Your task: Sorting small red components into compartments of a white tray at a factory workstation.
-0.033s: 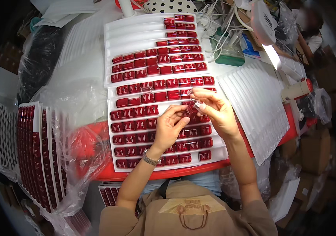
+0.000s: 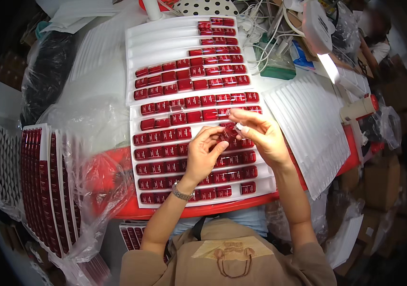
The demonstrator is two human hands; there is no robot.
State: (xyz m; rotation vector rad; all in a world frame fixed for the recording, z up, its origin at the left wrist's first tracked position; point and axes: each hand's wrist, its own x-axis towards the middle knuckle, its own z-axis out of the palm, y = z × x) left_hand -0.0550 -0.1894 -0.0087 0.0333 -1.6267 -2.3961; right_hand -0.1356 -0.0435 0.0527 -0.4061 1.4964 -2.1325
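Left hand (image 2: 202,151): gripped a red bottle (image 2: 229,133)
Right hand (image 2: 263,133): pinched a small white piece (image 2: 239,126)
Ribbed sheets (image 2: 303,136): lay right

Tangled white cables (image 2: 248,29) beside a green rectangular box (image 2: 279,72)
A white, black-dotted item (image 2: 206,7) sits left of the cables; a cream, red-ended cylinder (image 2: 354,110) lies at right, brown cardboard boxes (image 2: 382,183) lower down, a black plastic-covered bundle (image 2: 53,71) at left.
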